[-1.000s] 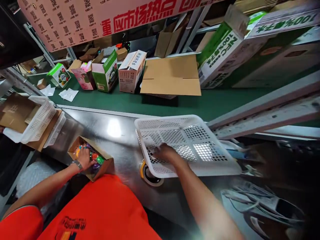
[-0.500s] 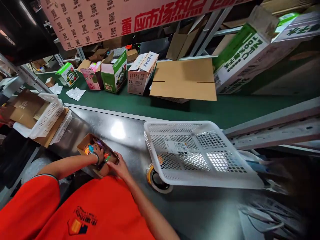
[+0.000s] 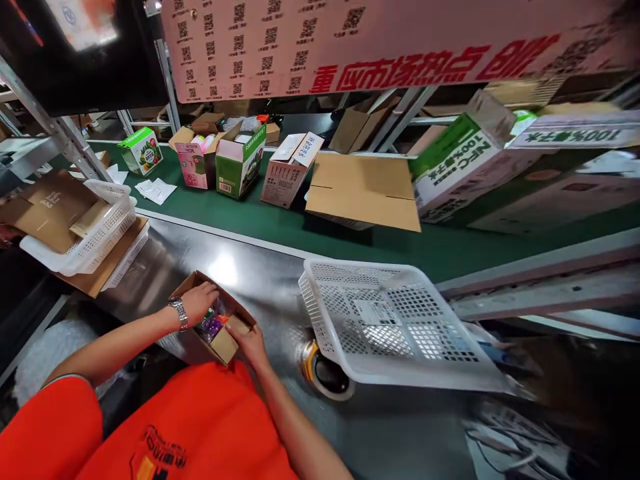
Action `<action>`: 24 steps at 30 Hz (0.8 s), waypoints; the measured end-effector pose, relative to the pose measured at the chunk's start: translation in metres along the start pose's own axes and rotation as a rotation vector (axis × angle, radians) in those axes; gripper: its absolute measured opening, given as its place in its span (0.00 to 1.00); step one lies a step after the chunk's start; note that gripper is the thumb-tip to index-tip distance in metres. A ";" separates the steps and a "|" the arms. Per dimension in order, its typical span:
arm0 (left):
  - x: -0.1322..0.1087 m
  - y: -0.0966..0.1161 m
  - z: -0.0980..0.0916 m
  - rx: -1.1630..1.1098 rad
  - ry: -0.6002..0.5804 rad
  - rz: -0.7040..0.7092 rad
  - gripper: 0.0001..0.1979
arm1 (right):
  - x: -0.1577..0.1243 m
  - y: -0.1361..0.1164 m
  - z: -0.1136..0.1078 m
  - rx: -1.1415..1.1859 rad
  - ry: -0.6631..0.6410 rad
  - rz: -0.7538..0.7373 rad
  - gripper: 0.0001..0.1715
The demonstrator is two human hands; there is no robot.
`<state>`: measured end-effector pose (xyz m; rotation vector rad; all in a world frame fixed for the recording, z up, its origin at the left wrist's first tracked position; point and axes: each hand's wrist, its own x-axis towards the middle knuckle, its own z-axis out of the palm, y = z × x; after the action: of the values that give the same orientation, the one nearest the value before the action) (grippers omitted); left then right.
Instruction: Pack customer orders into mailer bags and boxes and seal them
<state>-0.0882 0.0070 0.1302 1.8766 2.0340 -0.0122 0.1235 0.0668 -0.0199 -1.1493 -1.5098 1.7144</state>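
Note:
A small open cardboard box [image 3: 226, 343] with colourful items [image 3: 214, 326] inside sits on the steel table [image 3: 260, 280] close to my body. My left hand [image 3: 199, 301], with a wristwatch, lies over the box's far side, fingers curled on the contents. My right hand [image 3: 251, 342] grips the box's near right flap. To the right a white plastic basket [image 3: 395, 320] holds a paper slip [image 3: 375, 311]. A roll of tape [image 3: 324, 373] lies partly under the basket.
A green conveyor belt [image 3: 300, 227] behind the table carries several cartons and a flat brown cardboard box [image 3: 365, 190]. Stacked white baskets with cardboard [image 3: 80, 230] stand at the left. Bubble wrap [image 3: 50, 347] lies below left. A banner with QR codes hangs above.
My right hand left the white basket and came to the small box. The left hand stayed on the box's contents. The camera view rose and shifted right.

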 end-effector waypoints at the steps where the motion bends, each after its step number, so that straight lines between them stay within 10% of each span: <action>1: 0.002 0.000 0.001 0.035 -0.052 0.032 0.30 | 0.000 -0.001 -0.001 -0.012 0.009 0.006 0.37; 5: 0.008 -0.004 0.012 0.133 -0.210 -0.016 0.37 | -0.001 -0.003 -0.003 -0.018 0.016 0.037 0.37; 11: 0.015 -0.003 0.015 0.111 -0.306 -0.071 0.23 | -0.004 -0.006 -0.003 0.003 0.045 0.102 0.36; 20: -0.039 -0.036 -0.005 -0.099 0.218 -0.216 0.37 | -0.003 -0.014 -0.005 0.072 0.069 0.092 0.39; 24: -0.059 -0.039 0.018 -0.099 -0.067 -0.077 0.49 | -0.005 -0.020 -0.004 0.064 0.050 0.078 0.39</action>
<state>-0.1188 -0.0589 0.1197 1.7154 2.0226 0.0054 0.1272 0.0687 0.0004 -1.2234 -1.3872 1.7583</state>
